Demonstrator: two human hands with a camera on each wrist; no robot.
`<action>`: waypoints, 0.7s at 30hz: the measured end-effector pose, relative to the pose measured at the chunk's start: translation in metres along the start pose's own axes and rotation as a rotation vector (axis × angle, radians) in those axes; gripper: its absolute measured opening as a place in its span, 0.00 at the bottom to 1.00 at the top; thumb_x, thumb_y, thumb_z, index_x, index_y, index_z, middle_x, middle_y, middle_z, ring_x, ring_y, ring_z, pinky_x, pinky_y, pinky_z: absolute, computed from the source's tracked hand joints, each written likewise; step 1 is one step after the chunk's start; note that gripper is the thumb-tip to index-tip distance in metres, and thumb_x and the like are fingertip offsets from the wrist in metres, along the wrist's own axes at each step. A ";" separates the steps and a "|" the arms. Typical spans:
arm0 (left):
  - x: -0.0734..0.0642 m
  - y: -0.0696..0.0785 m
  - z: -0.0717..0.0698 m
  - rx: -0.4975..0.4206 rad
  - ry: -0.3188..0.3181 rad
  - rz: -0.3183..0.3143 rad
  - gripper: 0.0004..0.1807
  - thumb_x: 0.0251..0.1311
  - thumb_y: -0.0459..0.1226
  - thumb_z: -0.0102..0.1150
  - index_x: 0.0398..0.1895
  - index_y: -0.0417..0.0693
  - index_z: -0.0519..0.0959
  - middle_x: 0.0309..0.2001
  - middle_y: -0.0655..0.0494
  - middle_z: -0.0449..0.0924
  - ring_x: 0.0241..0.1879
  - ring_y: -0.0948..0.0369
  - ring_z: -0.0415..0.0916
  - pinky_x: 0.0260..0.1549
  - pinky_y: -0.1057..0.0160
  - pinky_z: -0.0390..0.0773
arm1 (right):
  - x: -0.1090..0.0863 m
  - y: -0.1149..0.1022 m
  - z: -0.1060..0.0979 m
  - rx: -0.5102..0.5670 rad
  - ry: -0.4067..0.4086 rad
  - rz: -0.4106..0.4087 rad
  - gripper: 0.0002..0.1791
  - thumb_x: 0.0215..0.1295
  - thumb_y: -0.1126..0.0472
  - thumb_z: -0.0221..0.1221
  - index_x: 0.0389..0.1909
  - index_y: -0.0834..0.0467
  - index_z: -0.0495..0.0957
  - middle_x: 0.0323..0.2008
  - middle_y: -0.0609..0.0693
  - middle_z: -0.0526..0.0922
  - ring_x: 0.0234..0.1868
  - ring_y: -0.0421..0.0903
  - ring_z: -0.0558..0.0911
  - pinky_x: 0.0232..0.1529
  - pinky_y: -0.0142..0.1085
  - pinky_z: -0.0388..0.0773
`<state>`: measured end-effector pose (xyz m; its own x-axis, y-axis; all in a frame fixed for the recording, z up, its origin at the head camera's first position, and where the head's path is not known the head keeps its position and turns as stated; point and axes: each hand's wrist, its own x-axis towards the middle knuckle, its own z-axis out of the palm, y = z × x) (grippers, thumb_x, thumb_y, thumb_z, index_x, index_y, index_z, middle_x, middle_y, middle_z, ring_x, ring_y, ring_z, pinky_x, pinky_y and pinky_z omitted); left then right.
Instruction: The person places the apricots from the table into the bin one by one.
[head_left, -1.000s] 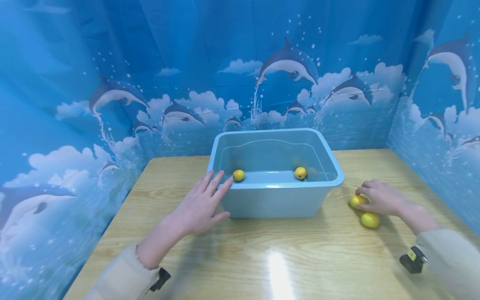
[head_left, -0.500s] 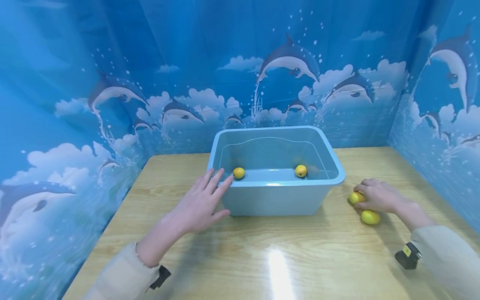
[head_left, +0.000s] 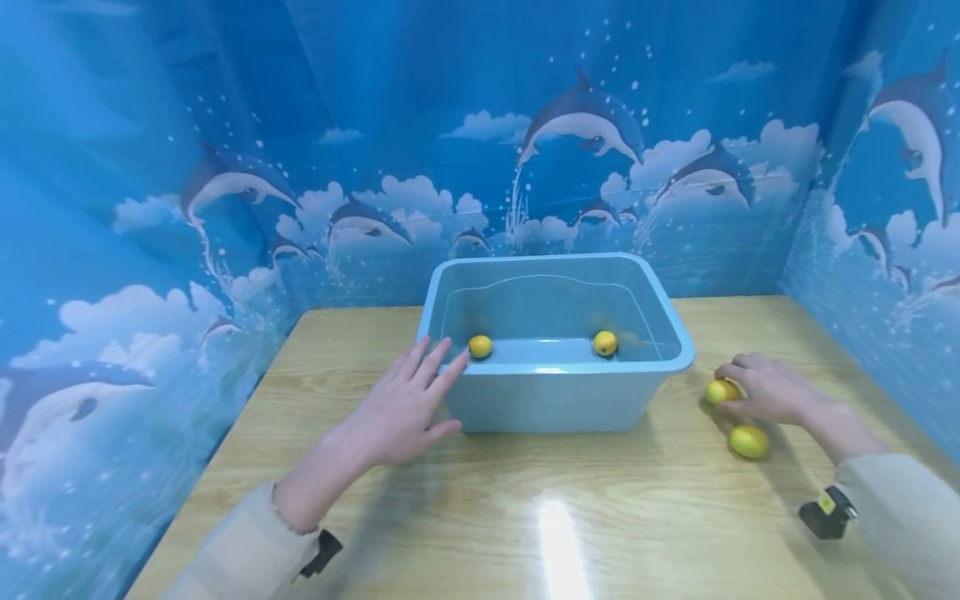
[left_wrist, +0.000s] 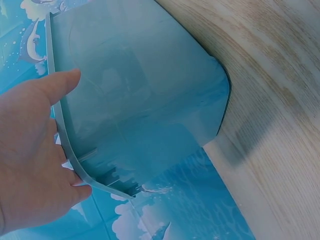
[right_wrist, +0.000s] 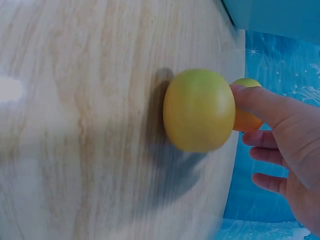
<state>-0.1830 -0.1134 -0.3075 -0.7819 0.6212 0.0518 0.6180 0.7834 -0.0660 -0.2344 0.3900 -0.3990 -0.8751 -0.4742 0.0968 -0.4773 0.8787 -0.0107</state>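
My left hand [head_left: 393, 412] lies with straight, spread fingers at the near left corner of a light blue plastic bin [head_left: 540, 404]. In the left wrist view, its thumb and fingers [left_wrist: 67, 85] are at the bin's rim. To the right of the bin, my right hand [head_left: 768, 390] pinches a small yellow-orange fruit [head_left: 722, 392] between thumb and fingers. In the right wrist view, that fruit [right_wrist: 248, 120] is partly hidden behind the thumb and a second fruit. The second, yellow-green fruit [right_wrist: 197, 110] sits on the table just nearer to me, apart from the held one.
Two more yellow fruits lie inside the bin, one at the left [head_left: 480, 347] and one at the right [head_left: 605, 342]. The wooden table [head_left: 465, 517] carries the bin near its back edge. A blue dolphin-print curtain [head_left: 420, 125] surrounds the back and sides.
My right hand has shifted the pinched fruit slightly away from me, and a gap now shows between it and the nearer fruit. The left hand has stayed in place.
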 end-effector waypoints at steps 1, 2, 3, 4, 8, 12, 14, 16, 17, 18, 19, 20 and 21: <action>0.000 0.000 0.000 0.001 -0.004 -0.001 0.46 0.60 0.56 0.52 0.74 0.50 0.43 0.72 0.43 0.39 0.70 0.42 0.36 0.65 0.45 0.46 | 0.000 0.001 0.000 -0.002 0.001 0.001 0.24 0.46 0.51 0.69 0.40 0.64 0.79 0.33 0.56 0.78 0.35 0.57 0.77 0.37 0.54 0.74; 0.000 0.000 0.000 -0.002 -0.008 -0.002 0.46 0.60 0.56 0.52 0.74 0.50 0.43 0.73 0.43 0.39 0.70 0.42 0.36 0.65 0.45 0.46 | -0.001 0.001 -0.001 -0.003 0.002 0.003 0.25 0.46 0.51 0.69 0.41 0.64 0.79 0.33 0.56 0.78 0.35 0.57 0.77 0.37 0.54 0.74; 0.000 0.000 -0.001 -0.001 -0.013 -0.004 0.46 0.60 0.56 0.52 0.74 0.51 0.43 0.73 0.43 0.39 0.70 0.42 0.36 0.65 0.45 0.46 | -0.001 0.002 -0.001 -0.002 0.004 0.006 0.25 0.46 0.51 0.69 0.41 0.64 0.79 0.33 0.57 0.78 0.35 0.57 0.77 0.37 0.54 0.74; 0.000 0.000 -0.001 -0.001 -0.017 -0.004 0.46 0.60 0.57 0.51 0.74 0.51 0.42 0.73 0.43 0.38 0.70 0.42 0.36 0.65 0.45 0.46 | -0.001 0.002 -0.002 0.001 0.005 0.010 0.25 0.46 0.51 0.69 0.41 0.64 0.79 0.34 0.57 0.78 0.35 0.57 0.77 0.37 0.54 0.74; 0.000 0.000 -0.004 0.001 -0.030 -0.004 0.46 0.61 0.58 0.50 0.74 0.51 0.41 0.73 0.43 0.37 0.70 0.42 0.35 0.65 0.46 0.45 | -0.001 0.002 -0.007 0.012 0.000 0.031 0.25 0.47 0.50 0.68 0.42 0.64 0.79 0.34 0.57 0.78 0.36 0.58 0.77 0.37 0.55 0.73; 0.001 0.000 -0.006 0.001 -0.042 -0.002 0.46 0.61 0.58 0.49 0.74 0.51 0.41 0.73 0.44 0.35 0.70 0.43 0.35 0.66 0.46 0.43 | -0.001 0.002 -0.012 0.008 0.003 0.038 0.25 0.48 0.50 0.68 0.42 0.64 0.79 0.34 0.55 0.78 0.36 0.58 0.77 0.37 0.55 0.73; 0.001 0.000 -0.006 -0.005 -0.051 0.000 0.46 0.61 0.59 0.48 0.74 0.51 0.40 0.73 0.45 0.34 0.70 0.43 0.33 0.66 0.46 0.42 | -0.001 0.001 -0.015 0.002 0.003 0.038 0.25 0.48 0.50 0.68 0.42 0.63 0.79 0.33 0.54 0.78 0.36 0.57 0.77 0.37 0.55 0.74; 0.001 -0.001 -0.007 -0.009 -0.056 0.003 0.46 0.61 0.59 0.48 0.74 0.51 0.40 0.73 0.45 0.33 0.70 0.44 0.32 0.66 0.46 0.41 | 0.000 0.001 -0.017 0.000 0.003 0.035 0.25 0.48 0.49 0.68 0.42 0.63 0.79 0.33 0.54 0.78 0.36 0.57 0.77 0.37 0.54 0.74; 0.001 -0.001 -0.006 -0.011 -0.056 0.005 0.46 0.61 0.59 0.48 0.74 0.51 0.40 0.73 0.45 0.33 0.70 0.45 0.31 0.66 0.47 0.41 | 0.000 0.000 -0.018 -0.003 0.005 0.033 0.25 0.48 0.49 0.68 0.42 0.63 0.79 0.33 0.54 0.78 0.36 0.57 0.77 0.37 0.54 0.74; 0.001 -0.001 -0.006 -0.013 -0.057 0.007 0.46 0.61 0.59 0.48 0.74 0.51 0.40 0.73 0.45 0.33 0.70 0.45 0.31 0.66 0.46 0.40 | 0.000 0.000 -0.019 -0.003 0.009 0.031 0.25 0.48 0.49 0.69 0.42 0.63 0.79 0.33 0.54 0.78 0.36 0.57 0.77 0.36 0.54 0.74; 0.000 -0.001 -0.006 -0.015 -0.058 0.008 0.46 0.61 0.59 0.47 0.74 0.51 0.40 0.73 0.45 0.32 0.70 0.45 0.31 0.66 0.46 0.40 | 0.000 0.000 -0.020 -0.006 0.013 0.027 0.25 0.47 0.49 0.69 0.42 0.63 0.79 0.33 0.54 0.78 0.36 0.57 0.77 0.36 0.54 0.74; 0.000 -0.002 -0.006 -0.015 -0.057 0.010 0.46 0.61 0.59 0.47 0.74 0.51 0.40 0.73 0.45 0.32 0.70 0.45 0.31 0.66 0.46 0.40 | 0.000 0.000 -0.021 -0.011 0.020 0.025 0.25 0.47 0.49 0.69 0.42 0.63 0.79 0.33 0.54 0.78 0.36 0.56 0.77 0.35 0.54 0.74; 0.000 -0.002 -0.006 -0.018 -0.057 0.010 0.46 0.61 0.59 0.47 0.74 0.51 0.40 0.73 0.45 0.32 0.70 0.45 0.31 0.66 0.46 0.40 | 0.000 0.000 -0.022 -0.012 0.025 0.018 0.26 0.47 0.50 0.69 0.42 0.64 0.79 0.33 0.54 0.78 0.35 0.56 0.77 0.34 0.53 0.74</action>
<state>-0.1839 -0.1146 -0.3014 -0.7786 0.6275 -0.0055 0.6270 0.7775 -0.0486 -0.2328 0.3913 -0.3776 -0.8813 -0.4568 0.1213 -0.4602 0.8878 -0.0008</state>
